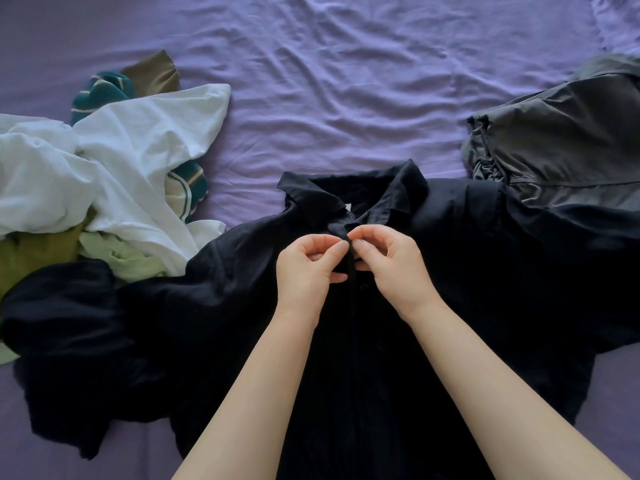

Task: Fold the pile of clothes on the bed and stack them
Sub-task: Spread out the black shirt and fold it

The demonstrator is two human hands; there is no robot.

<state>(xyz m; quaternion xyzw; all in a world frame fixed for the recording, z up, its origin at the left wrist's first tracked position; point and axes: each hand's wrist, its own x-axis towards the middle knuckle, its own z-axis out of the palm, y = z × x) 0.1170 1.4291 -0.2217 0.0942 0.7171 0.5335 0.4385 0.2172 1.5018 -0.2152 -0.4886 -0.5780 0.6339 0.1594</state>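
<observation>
Centre of the frame, a black collared shirt (433, 271) lies spread front-up on the purple bed (329, 98). The left hand (306, 268) and right hand (391, 263) meet just below the collar, each pinching the shirt's front placket, fingertips nearly touching. At left sits the unfolded pile of clothes (104, 174), white on top. At upper right, a grey garment (568, 140) lies folded.

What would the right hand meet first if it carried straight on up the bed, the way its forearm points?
Likely the black shirt's collar, just beyond the right hand pinching the placket. After that, only purple sheet, as far as the picture shows.
</observation>
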